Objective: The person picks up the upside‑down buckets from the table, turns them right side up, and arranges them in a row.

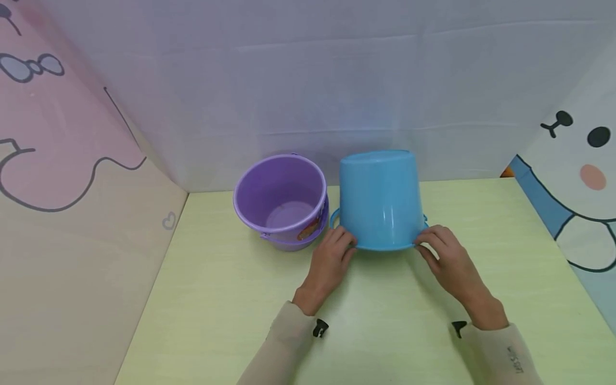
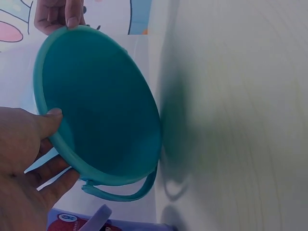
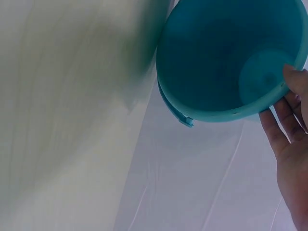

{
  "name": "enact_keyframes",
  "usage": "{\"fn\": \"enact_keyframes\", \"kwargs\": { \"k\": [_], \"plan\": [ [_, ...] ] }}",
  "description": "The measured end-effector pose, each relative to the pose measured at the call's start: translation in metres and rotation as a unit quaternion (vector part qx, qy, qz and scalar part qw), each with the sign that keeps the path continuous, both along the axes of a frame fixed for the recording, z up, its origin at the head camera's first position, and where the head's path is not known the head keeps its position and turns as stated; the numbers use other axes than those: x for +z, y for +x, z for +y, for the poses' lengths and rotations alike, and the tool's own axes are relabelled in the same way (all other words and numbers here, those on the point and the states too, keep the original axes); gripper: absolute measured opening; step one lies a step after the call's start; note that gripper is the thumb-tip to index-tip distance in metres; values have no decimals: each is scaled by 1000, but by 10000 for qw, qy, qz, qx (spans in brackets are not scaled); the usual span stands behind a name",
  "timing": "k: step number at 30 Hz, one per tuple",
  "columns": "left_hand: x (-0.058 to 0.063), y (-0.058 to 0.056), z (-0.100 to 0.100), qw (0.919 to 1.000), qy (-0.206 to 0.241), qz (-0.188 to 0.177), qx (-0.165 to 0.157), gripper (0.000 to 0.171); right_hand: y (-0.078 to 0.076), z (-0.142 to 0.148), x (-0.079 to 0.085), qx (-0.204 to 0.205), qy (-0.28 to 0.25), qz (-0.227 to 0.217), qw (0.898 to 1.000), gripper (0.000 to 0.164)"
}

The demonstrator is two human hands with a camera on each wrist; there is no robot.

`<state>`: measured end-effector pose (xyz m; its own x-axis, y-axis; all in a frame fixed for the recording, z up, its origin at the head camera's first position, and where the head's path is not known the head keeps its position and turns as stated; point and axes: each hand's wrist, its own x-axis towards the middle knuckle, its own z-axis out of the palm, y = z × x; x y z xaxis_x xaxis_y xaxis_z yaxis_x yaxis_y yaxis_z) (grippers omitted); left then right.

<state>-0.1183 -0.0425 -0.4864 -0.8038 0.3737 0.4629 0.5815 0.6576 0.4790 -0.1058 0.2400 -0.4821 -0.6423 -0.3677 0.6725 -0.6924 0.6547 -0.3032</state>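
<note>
Blue bucket (image 1: 380, 206) just right of centre frame, base up, mouth tipped low | left grip (image 1: 331, 256) pinching rim lower left, right grip (image 1: 447, 259) lower right, equally near! | long axis running up-frame from both | purple bucket (image 1: 284, 187) just left

Both forearms reach in from the lower edge of the head view, angled inward, in long, light beige cloth sleeves (image 1: 284, 347); dark lettering on the right one. Left wrist (image 1: 308, 300) and right wrist (image 1: 487, 314) bare past the cuffs. Bare left hand (image 1: 332, 256) pinches: thumb (image 2: 50, 121) on one side, fingers (image 2: 60, 185) curled opposite, gaps between them. Bare right hand (image 1: 445, 256) mirrors it, thumb opposed to slightly spread, bent fingers in the right wrist view. Hands level with each other, apart, backs up in the head view.
</note>
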Motion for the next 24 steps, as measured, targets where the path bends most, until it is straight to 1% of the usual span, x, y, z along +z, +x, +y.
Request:
{"fn": "enact_keyframes", "kwargs": {
  "k": [3, 4, 7, 8, 10, 11, 12, 15, 21, 22, 24],
  "plan": [
    [2, 0, 0, 10000, 78, 10, 6, 14, -1, 1, 2, 33, -75, 24, 10000, 50],
    [3, 0, 0, 9999, 106, 30, 6, 15, -1, 1, 2, 53, -111, 40, 9999, 45],
    [5, -1, 0, 9997, 204, 112, 20, 16, -3, 0, 4, 87, -224, 135, 9996, 9],
    [6, -1, 0, 9996, 233, 145, 25, 17, -3, -1, 4, 94, -264, 179, 9994, 12],
    [8, -2, 1, 9993, 308, 201, 39, 18, -4, -2, 6, 77, -331, 282, 9990, 36],
    [8, -2, 1, 9992, 329, 226, 53, 18, -5, -2, 7, 53, -351, 338, 9988, 44],
    [9, -3, 1, 9990, 357, 251, 59, 18, -5, -3, 8, 44, -371, 363, 9986, 45],
    [12, -4, 1, 9986, 409, 333, 88, 16, -5, -4, 12, 29, -425, 387, 9983, 46],
    [17, -6, 2, 9973, 529, 486, 133, 16, -6, -4, 21, -47, -320, 315, 9990, 48],
    [18, -6, 2, 9971, 555, 494, 136, 16, -6, -4, 23, -48, -321, 286, 9991, 45],
    [20, -6, 2, 9969, 581, 504, 156, 16, -6, -5, 25, -56, -337, 260, 9991, 23]
  ]
}}
